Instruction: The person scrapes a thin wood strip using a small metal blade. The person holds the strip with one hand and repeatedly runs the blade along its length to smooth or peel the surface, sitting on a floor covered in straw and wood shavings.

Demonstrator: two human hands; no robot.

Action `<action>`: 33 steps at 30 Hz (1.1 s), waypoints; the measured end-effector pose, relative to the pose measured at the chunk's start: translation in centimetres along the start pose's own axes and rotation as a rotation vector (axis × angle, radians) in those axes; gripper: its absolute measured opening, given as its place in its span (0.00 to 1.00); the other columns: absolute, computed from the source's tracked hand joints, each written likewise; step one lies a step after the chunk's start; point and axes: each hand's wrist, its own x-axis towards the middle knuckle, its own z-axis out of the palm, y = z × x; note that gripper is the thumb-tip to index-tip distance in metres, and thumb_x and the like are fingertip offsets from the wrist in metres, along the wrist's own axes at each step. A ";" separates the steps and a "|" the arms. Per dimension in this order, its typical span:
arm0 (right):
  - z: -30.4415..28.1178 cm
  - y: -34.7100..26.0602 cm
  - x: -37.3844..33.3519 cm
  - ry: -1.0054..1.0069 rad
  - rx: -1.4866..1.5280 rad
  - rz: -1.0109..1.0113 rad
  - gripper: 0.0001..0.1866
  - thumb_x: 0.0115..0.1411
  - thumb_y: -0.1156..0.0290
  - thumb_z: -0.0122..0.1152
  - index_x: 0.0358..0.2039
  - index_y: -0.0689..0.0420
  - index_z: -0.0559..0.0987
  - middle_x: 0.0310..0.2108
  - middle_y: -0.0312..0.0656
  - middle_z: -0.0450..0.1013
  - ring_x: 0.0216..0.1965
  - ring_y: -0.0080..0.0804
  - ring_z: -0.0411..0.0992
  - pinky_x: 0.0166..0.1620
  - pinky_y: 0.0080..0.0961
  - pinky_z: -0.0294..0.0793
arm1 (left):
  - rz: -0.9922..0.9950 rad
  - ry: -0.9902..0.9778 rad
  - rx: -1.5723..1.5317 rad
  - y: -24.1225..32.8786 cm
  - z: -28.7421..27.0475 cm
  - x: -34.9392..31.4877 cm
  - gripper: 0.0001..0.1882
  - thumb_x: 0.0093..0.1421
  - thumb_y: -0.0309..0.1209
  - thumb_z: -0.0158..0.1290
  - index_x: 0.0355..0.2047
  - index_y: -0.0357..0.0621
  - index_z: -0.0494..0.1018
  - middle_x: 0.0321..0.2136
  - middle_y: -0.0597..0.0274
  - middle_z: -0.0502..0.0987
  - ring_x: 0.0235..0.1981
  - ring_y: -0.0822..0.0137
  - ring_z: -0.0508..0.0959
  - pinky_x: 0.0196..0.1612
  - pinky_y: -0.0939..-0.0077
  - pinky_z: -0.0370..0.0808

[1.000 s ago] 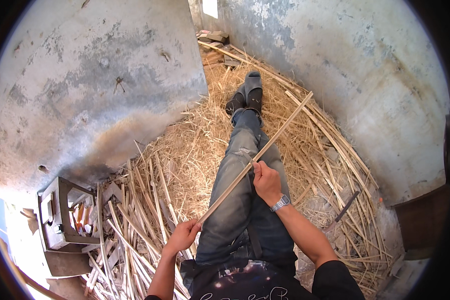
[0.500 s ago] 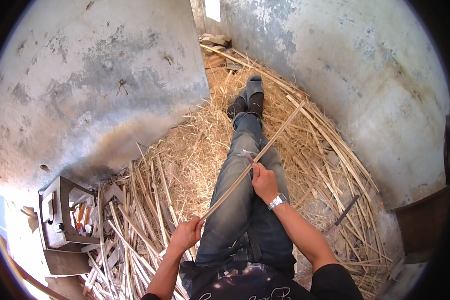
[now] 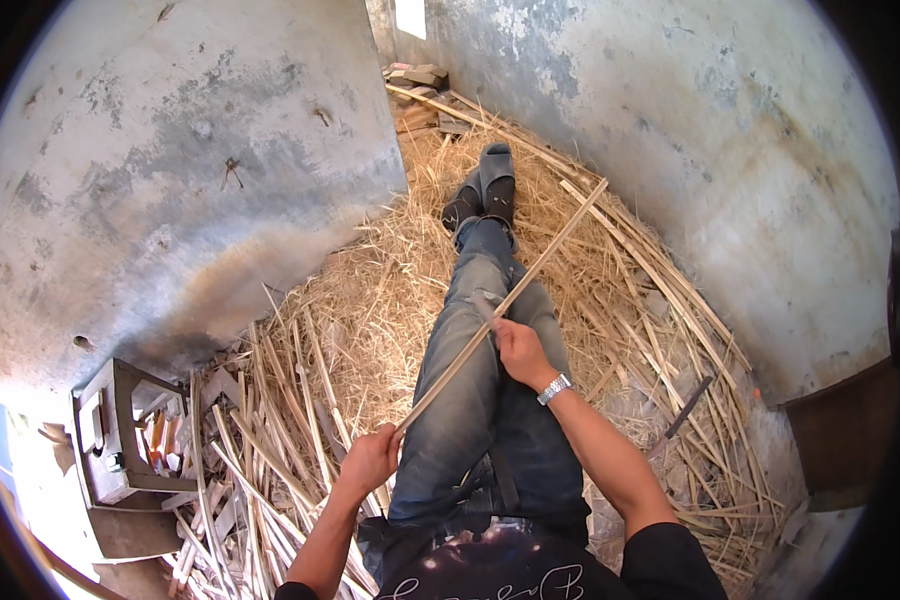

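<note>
A long, thin bamboo strip (image 3: 548,260) lies slantwise over my outstretched, jeans-clad legs (image 3: 460,385), its far end up and to the right. My left hand (image 3: 372,458) is closed around its near end beside my left thigh. Above my knees, my right hand (image 3: 525,353), with a metal watch on the wrist, is closed on a knife. Its blade (image 3: 484,306) shows just past the strip, crossing it; the handle is hidden in my fingers. Whether the right thumb also touches the strip I cannot tell.
Pale shavings (image 3: 370,310) cover the floor around my legs. Loose strips (image 3: 270,410) lie heaped at left, and more strips (image 3: 670,290) line the right wall. A dark curved blade-like tool (image 3: 682,412) rests at right. A wooden frame (image 3: 120,425) stands at left.
My right hand and the knife have moved slightly up and left, and the blade sits at a different angle against the strip. The left hand keeps its hold; the whole view has shifted a little.
</note>
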 end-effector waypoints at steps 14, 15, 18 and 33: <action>-3.1 -0.7 0.9 0.159 0.284 0.091 0.26 0.73 0.52 0.56 0.26 0.61 0.77 0.15 0.34 0.66 0.18 0.21 0.61 0.23 0.26 0.60 | -0.043 -0.009 -0.137 2.4 -0.1 2.0 0.15 0.73 0.36 0.49 0.31 0.38 0.69 0.21 0.37 0.74 0.27 0.32 0.76 0.31 0.43 0.70; -3.0 -2.3 0.9 0.221 0.136 0.067 0.24 0.69 0.52 0.61 0.26 0.62 0.78 0.16 0.35 0.67 0.18 0.21 0.63 0.23 0.27 0.62 | -0.047 0.009 -0.110 2.3 0.0 1.8 0.14 0.73 0.36 0.49 0.32 0.39 0.69 0.21 0.38 0.75 0.27 0.33 0.76 0.31 0.43 0.71; -3.2 -4.8 0.6 0.222 -0.033 0.054 0.22 0.63 0.53 0.70 0.28 0.62 0.81 0.16 0.35 0.68 0.19 0.22 0.64 0.24 0.29 0.65 | -0.067 0.040 -0.018 2.3 0.4 1.6 0.13 0.72 0.36 0.50 0.34 0.40 0.69 0.22 0.39 0.76 0.26 0.34 0.78 0.31 0.42 0.72; -5.1 -1.3 2.8 0.142 0.680 0.240 0.11 0.67 0.65 0.66 0.31 0.59 0.80 0.18 0.27 0.68 0.18 0.14 0.61 0.21 0.19 0.57 | -0.072 0.115 0.097 1.4 1.7 1.4 0.10 0.71 0.36 0.51 0.35 0.43 0.69 0.21 0.42 0.78 0.24 0.36 0.79 0.30 0.41 0.74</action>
